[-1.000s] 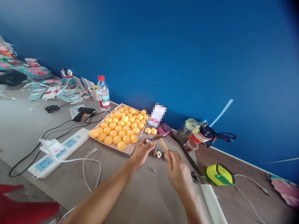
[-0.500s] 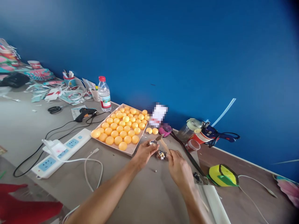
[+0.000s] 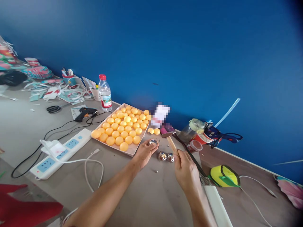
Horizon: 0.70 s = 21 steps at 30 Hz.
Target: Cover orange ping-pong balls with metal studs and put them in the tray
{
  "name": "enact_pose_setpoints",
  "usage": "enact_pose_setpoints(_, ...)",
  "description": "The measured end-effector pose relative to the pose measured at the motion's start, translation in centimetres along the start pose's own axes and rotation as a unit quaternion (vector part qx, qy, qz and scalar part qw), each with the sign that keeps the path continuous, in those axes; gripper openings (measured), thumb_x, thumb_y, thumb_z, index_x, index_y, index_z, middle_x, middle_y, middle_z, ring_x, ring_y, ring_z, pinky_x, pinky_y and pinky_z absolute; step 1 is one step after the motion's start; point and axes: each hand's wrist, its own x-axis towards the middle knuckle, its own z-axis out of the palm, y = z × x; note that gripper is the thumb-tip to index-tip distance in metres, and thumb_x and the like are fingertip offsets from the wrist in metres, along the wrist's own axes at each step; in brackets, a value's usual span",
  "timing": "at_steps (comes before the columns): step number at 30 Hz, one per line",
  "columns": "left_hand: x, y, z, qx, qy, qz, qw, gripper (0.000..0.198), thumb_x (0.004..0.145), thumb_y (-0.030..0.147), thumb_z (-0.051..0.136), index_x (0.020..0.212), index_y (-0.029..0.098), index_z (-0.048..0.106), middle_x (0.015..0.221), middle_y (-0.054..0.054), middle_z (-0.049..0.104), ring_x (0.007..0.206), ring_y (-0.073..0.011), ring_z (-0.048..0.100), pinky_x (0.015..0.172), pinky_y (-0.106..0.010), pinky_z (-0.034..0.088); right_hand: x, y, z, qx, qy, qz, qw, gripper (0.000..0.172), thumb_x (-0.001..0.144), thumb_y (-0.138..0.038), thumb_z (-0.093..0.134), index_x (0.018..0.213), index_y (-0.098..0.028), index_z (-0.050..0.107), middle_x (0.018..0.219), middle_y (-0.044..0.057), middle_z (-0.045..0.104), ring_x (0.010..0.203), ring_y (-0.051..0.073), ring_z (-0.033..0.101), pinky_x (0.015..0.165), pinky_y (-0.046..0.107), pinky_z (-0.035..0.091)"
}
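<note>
My left hand (image 3: 144, 153) is closed round a shiny foil-covered ball (image 3: 153, 142), whose top shows above the fingers. In my right hand (image 3: 187, 168) is the wooden handle of a small hammer (image 3: 172, 145). Its dark metal head is up and to the right of the held ball, apart from it. Two more crinkled foil balls, a left one (image 3: 162, 156) and a right one (image 3: 170, 157), lie side by side on the table between my hands. Beyond my left hand stands a shallow box (image 3: 129, 153) of orange balls (image 3: 115, 126); two orange balls (image 3: 156, 131) lie outside it.
At left are a white power strip (image 3: 60, 154) with a plugged-in charger, a black glue gun (image 3: 86, 113), scissors (image 3: 54, 109) and a water bottle (image 3: 104, 94). A clear jar (image 3: 191, 130), a red tub (image 3: 194, 145) and a yellow-green pouch (image 3: 224, 176) are at right.
The hammer has moved up and to the right, away from the held foil ball. My right hand has shifted right, so both loose foil balls now show more fully.
</note>
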Motion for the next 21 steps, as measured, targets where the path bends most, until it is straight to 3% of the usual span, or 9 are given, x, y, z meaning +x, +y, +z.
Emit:
enact_pose_setpoints(6, 0.05, -0.28, -0.28, -0.006, -0.023, -0.014, 1.0, 0.024, 0.063, 0.011, 0.074, 0.084, 0.012, 0.063, 0.084, -0.004, 0.066, 0.089, -0.015, 0.063, 0.101, -0.035, 0.038, 0.21, -0.22, 0.21, -0.043, -0.1, 0.028, 0.994, 0.02, 0.089, -0.022, 0.036, 0.088, -0.019, 0.056, 0.083, 0.004, 0.06, 0.06, 0.013, 0.054, 0.05, 0.024, 0.029)
enact_pose_setpoints(11, 0.06, -0.06, -0.22, -0.016, -0.009, 0.001, 1.0, 0.024, 0.063, 0.01, 0.074, 0.085, 0.013, 0.062, 0.086, -0.004, 0.066, 0.093, -0.0153, 0.062, 0.102, -0.035, 0.037, -0.02, -0.12, -0.14, 0.003, -0.011, 0.004, 1.0, 0.023, 0.09, -0.026, 0.035, 0.094, -0.017, 0.055, 0.088, 0.007, 0.061, 0.069, 0.015, 0.056, 0.054, 0.024, 0.033)
enact_pose_setpoints(17, 0.06, -0.3, -0.22, -0.003, -0.013, -0.017, 1.0, 0.029, 0.061, 0.01, 0.076, 0.087, 0.012, 0.063, 0.09, -0.005, 0.066, 0.09, -0.0151, 0.063, 0.101, -0.034, 0.037, -0.06, -0.26, 0.46, -0.037, -0.103, 0.027, 0.994, 0.019, 0.089, -0.021, 0.037, 0.09, -0.019, 0.056, 0.084, 0.004, 0.062, 0.063, 0.012, 0.056, 0.051, 0.023, 0.03)
enact_pose_setpoints(21, 0.18, -0.21, -0.3, -0.009, -0.015, 0.005, 1.0, 0.028, 0.062, 0.01, 0.075, 0.086, 0.014, 0.062, 0.089, -0.004, 0.066, 0.094, -0.0155, 0.062, 0.102, -0.035, 0.037, 0.17, 0.04, -0.15, -0.004, -0.008, 0.01, 1.0, 0.022, 0.09, -0.025, 0.035, 0.094, -0.017, 0.055, 0.087, 0.007, 0.061, 0.07, 0.015, 0.057, 0.055, 0.024, 0.034)
